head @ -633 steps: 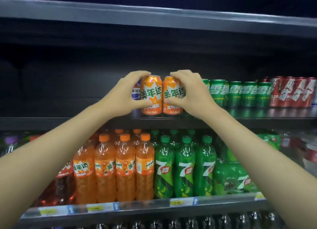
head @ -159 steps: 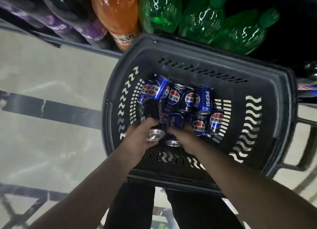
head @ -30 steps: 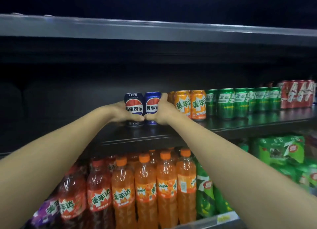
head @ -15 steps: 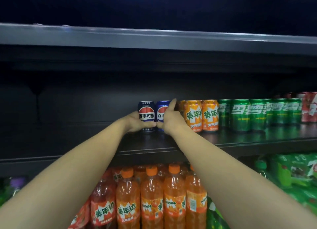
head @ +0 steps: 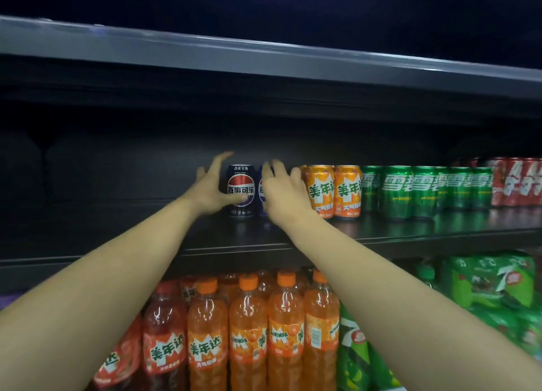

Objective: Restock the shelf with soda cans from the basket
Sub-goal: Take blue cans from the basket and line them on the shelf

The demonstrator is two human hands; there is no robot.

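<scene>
A black Pepsi can [head: 241, 182] and a blue Pepsi can [head: 262, 192] stand upright side by side on the dark shelf [head: 293, 232], left of the orange Mirinda cans [head: 334, 189]. My left hand [head: 209, 189] is beside the black can with fingers spread, thumb still against its lower front. In front of the blue can, my right hand [head: 283, 192] has its fingers apart and covers most of that can. The basket is out of view.
Green Sprite cans [head: 410, 189] and red cans [head: 516, 181] continue the row to the right. The shelf stretch left of the Pepsi cans is dark and bare. Below stand orange Mirinda bottles [head: 249, 332] and green 7-Up bottles and packs [head: 492, 282].
Both hands have opened and loosened off the two Pepsi cans, which now stand on the shelf. The view has shifted slightly.
</scene>
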